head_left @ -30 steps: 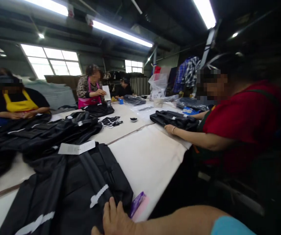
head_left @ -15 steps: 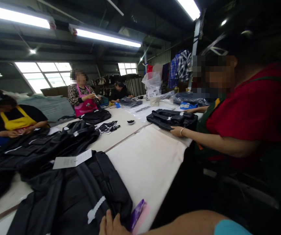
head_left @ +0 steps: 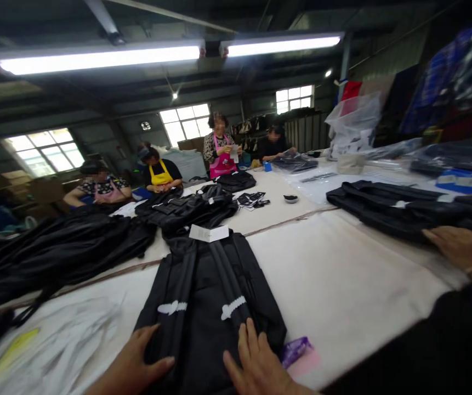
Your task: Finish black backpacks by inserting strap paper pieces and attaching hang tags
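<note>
A black backpack (head_left: 203, 307) lies flat on the pale table (head_left: 301, 285), straps upward, with white wraps (head_left: 234, 307) round both straps. An open white tag (head_left: 208, 233) rests at its top end. My left hand (head_left: 135, 356) is on the bag's lower left side, thumb and fingers apart. On the lower right part my right hand (head_left: 258, 359) rests with spread fingers, near the right strap. Neither hand grips anything. Beside the bag's lower right edge is a purple packet (head_left: 296, 351) on something pink.
Clear plastic (head_left: 67, 334) with a yellow patch lies at left. Black bags (head_left: 63, 247) are heaped beyond it. At right, a co-worker's hand (head_left: 466, 249) touches another black bag (head_left: 404, 211). Several people work across the table. A small dark dish (head_left: 290, 198) sits mid-table.
The view has swung left, so the backpack appears nearer the centre. My left hand has come into view on the bag. My right hand now shows more fully, fingers spread.
</note>
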{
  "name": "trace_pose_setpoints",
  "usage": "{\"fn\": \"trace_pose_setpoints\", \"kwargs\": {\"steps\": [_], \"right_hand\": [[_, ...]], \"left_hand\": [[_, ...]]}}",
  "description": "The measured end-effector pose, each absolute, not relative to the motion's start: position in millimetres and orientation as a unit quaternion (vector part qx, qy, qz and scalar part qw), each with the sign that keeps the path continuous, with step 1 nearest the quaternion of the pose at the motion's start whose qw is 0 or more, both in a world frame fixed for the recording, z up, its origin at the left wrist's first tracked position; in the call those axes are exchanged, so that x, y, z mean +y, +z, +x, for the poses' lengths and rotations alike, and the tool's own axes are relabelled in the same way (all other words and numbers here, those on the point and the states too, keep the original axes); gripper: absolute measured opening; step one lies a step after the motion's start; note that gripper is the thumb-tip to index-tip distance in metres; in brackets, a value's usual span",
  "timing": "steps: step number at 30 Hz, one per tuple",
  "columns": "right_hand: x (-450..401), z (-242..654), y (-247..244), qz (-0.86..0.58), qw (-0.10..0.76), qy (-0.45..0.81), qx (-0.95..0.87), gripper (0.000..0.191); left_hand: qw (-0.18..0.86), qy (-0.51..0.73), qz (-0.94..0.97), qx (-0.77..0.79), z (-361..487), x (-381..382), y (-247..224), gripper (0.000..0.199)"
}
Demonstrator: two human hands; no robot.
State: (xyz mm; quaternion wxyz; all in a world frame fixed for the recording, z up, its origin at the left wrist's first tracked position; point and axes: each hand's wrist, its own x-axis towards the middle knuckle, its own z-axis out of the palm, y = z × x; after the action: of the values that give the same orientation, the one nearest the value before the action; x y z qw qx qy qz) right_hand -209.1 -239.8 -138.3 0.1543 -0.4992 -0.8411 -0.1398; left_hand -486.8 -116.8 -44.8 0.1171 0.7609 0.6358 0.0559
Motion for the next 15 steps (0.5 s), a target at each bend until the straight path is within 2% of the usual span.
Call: {"fn": "trace_pose_setpoints", "kwargs": {"steps": [4, 10, 15], "right_hand": [[-257, -206, -119, -0.513, 0.116, -0.097, -0.845, 0.048], [-265, -202, -103, -0.508, 0.093, -0.125, -0.847, 0.052], [-261, -202, -93, -0.512, 0.061, -0.099, -0.851, 0.049]], "left_hand": [[0.197, 0.061, 0.800, 0.563, -477, -125, -37, 0.077], [0.194, 0.079, 0.804, 0.556, -471, -128, -46, 0.042], [0.205, 0.106, 0.787, 0.572, -470, -112, -63, 0.029]]}}
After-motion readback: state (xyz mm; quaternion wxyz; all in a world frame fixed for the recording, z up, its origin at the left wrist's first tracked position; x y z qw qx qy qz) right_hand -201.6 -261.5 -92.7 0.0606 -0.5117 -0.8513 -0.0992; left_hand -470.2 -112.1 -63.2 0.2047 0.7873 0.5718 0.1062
